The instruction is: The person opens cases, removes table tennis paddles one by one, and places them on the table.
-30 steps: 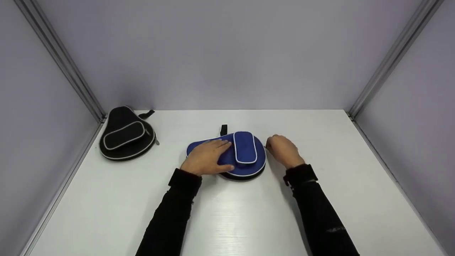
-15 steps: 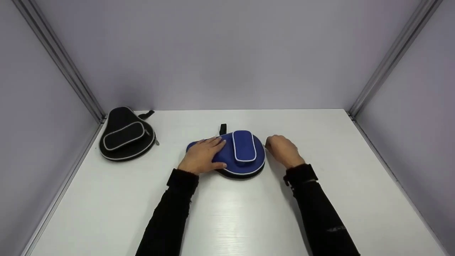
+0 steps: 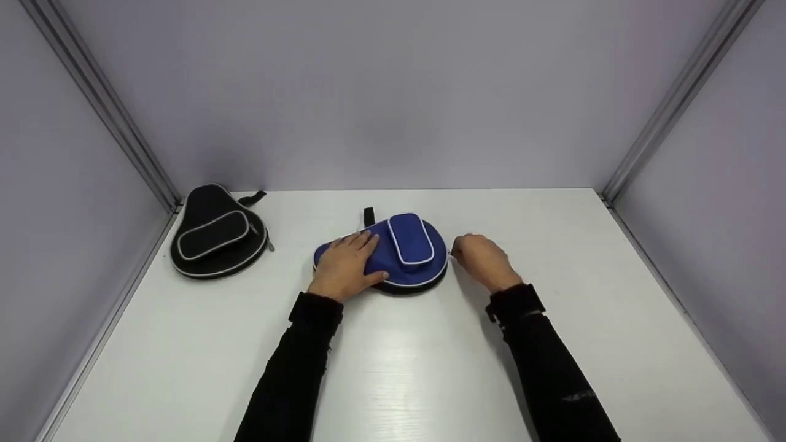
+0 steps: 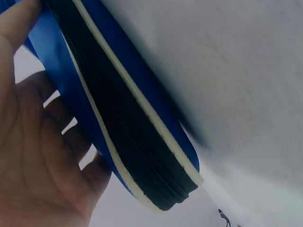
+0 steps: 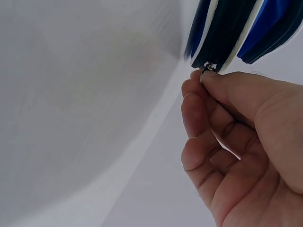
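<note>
A blue table tennis paddle case (image 3: 381, 264) with white piping and a raised pocket lies on the white table. My left hand (image 3: 345, 264) rests spread over its narrow end, fingers straight. In the left wrist view the case's black zipper side (image 4: 123, 113) runs past the palm, its teeth together along the part that shows. At the case's round end my right hand (image 3: 485, 261) pinches the zipper pull (image 5: 208, 67) between thumb and forefinger; the other fingers are loosely bent. The pull is mostly covered by the fingertips.
A black paddle case (image 3: 221, 233) of the same shape, with white piping, lies at the table's back left corner. Grey walls (image 3: 393, 92) enclose the table at the back and both sides. A black strap (image 3: 369, 216) sticks out behind the blue case.
The blue case has shifted left and a little away from me, turning slightly. My left hand has slid left toward the narrow end, and my right hand has followed slightly left, still pinching the zipper pull.
</note>
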The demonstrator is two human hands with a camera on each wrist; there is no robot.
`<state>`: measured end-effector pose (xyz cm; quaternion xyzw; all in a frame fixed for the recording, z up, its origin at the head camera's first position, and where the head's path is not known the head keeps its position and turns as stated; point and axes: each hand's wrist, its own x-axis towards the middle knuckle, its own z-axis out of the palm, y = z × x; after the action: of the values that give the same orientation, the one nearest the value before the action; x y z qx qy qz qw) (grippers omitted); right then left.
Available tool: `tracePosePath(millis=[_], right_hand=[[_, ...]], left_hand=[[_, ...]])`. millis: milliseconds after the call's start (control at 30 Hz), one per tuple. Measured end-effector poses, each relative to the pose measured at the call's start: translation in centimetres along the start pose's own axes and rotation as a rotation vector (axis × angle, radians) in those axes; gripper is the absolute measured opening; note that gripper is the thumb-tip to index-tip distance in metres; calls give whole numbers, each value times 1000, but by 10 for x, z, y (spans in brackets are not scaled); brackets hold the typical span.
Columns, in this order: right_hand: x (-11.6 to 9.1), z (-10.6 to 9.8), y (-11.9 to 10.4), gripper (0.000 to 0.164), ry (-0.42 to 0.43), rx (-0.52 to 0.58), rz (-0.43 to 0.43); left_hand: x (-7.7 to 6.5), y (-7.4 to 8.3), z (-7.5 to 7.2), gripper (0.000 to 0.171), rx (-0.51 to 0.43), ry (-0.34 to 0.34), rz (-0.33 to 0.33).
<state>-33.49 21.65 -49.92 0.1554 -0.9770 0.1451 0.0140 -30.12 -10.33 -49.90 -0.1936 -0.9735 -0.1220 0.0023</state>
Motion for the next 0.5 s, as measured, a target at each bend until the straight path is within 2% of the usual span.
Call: tracePosePath(millis=[200, 500], right_hand=[[-1, 3, -10, 14, -12, -8, -12], [-1, 8, -22, 13, 11, -26, -58]], left_hand=[[0, -1, 3, 91, 9, 46, -71], [2, -1, 4, 93, 53, 47, -158]])
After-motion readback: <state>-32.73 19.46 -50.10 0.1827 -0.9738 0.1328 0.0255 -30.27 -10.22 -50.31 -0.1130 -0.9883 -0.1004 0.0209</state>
